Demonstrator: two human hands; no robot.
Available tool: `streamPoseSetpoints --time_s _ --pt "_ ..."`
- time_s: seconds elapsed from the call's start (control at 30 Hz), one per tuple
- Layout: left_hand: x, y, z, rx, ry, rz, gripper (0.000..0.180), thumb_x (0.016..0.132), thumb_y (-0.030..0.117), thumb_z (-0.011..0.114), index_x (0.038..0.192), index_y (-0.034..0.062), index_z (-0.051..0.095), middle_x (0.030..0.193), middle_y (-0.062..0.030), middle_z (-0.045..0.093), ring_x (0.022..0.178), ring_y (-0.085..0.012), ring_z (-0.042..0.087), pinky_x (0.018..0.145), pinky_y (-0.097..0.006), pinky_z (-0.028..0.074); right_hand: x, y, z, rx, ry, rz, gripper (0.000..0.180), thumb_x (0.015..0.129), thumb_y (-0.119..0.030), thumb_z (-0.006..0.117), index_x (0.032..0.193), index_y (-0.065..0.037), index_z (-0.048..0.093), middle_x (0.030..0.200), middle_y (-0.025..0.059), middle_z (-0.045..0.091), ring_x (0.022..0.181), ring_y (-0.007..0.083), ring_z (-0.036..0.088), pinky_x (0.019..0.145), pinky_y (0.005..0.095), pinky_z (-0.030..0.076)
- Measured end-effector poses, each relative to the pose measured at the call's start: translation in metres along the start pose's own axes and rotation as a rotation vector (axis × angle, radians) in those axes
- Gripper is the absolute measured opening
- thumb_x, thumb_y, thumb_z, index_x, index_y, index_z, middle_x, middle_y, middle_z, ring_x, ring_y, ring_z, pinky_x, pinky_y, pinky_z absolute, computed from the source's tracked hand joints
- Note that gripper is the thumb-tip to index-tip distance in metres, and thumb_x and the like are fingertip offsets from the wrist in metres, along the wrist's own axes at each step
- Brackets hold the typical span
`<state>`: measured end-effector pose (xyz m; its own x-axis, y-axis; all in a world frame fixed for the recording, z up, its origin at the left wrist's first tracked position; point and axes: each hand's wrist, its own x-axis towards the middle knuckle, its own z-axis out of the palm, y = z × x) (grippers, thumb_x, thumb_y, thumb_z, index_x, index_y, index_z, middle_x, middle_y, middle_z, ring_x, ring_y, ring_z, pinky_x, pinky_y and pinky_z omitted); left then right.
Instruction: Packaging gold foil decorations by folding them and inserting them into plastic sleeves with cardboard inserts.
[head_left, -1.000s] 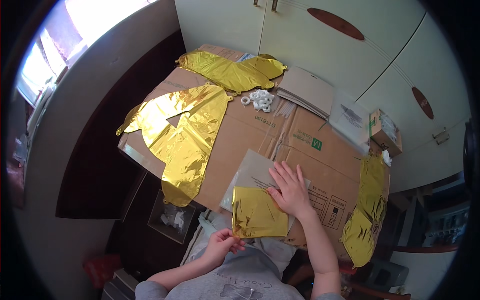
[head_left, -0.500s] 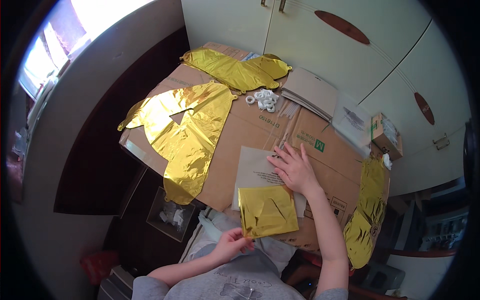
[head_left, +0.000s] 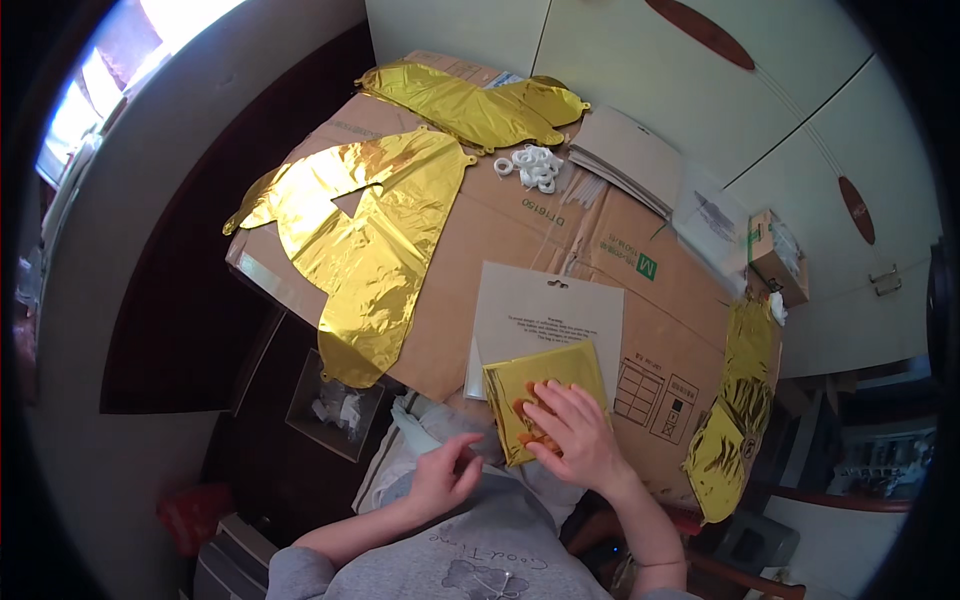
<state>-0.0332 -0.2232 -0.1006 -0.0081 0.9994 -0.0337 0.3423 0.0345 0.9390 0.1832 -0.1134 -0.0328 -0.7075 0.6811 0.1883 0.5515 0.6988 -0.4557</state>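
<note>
A gold foil balloon [head_left: 510,385], folded into a flat square, lies at the near edge of the cardboard-covered table. My right hand [head_left: 575,435] rests flat on it with the fingers spread. Just left of the square, my left hand [head_left: 447,475] hovers off the table edge, thumb and curled fingers apart, with nothing seen between them. Under the far part of the folded foil is a clear plastic bag [head_left: 545,310] with a pale card inside and a hang hole at its top.
Flat gold letter balloons lie at left [head_left: 375,230], at the back [head_left: 450,105] and at right [head_left: 745,400]. White ribbon rings [head_left: 537,165], thin white straws [head_left: 583,188] and stacked grey cards [head_left: 625,150] sit at the back. A small carton [head_left: 775,255] stands at back right.
My right hand has come nearer, from the plastic bag onto the folded foil. My left hand has let go of the foil's corner and drawn back left. The foil square has turned slightly.
</note>
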Motion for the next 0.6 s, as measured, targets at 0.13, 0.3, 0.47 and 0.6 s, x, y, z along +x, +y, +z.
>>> streamPoseSetpoints --time_s 0.13,0.3,0.47,0.6 --pt "0.016 0.009 -0.014 0.469 -0.002 0.288 0.059 0.078 0.008 0.066 0.135 0.0105 0.054 0.063 -0.0044 0.058 0.05 -0.0202 0.06 0.046 -0.035 0.049 -0.015 -0.002 0.02 0.03 0.065 0.037 0.05 0.081 -0.026 0.071 0.127 -0.01 0.06 0.138 0.0134 0.053 0.129 0.0308 0.049 0.11 0.0498 0.034" --pt "0.016 0.0 -0.015 0.649 -0.059 0.374 0.071 0.074 0.011 0.065 0.143 0.0143 0.048 0.06 -0.0014 0.052 0.048 -0.0169 0.058 0.044 -0.034 0.048 -0.019 0.001 0.025 0.05 0.087 0.057 0.049 0.082 -0.026 0.071 0.127 -0.01 0.06 0.137 0.0127 0.053 0.13 0.0297 0.048 0.111 0.0501 0.033" --pt "0.02 -0.002 -0.018 0.692 -0.115 0.395 0.074 0.075 0.012 0.065 0.145 0.017 0.045 0.061 -0.0011 0.052 0.049 -0.017 0.059 0.044 -0.033 0.049 -0.018 0.0 0.026 0.046 0.084 0.055 0.049 0.082 -0.025 0.071 0.126 -0.009 0.06 0.136 0.0126 0.054 0.13 0.03 0.049 0.111 0.0505 0.032" --pt "0.022 -0.004 -0.019 0.711 -0.15 0.404 0.074 0.075 0.012 0.065 0.146 0.0182 0.044 0.062 -0.0013 0.052 0.048 -0.0175 0.059 0.044 -0.033 0.049 -0.017 0.0 0.026 0.045 0.075 0.053 0.048 0.081 -0.025 0.072 0.125 -0.009 0.061 0.136 0.0122 0.055 0.129 0.0301 0.049 0.111 0.051 0.032"
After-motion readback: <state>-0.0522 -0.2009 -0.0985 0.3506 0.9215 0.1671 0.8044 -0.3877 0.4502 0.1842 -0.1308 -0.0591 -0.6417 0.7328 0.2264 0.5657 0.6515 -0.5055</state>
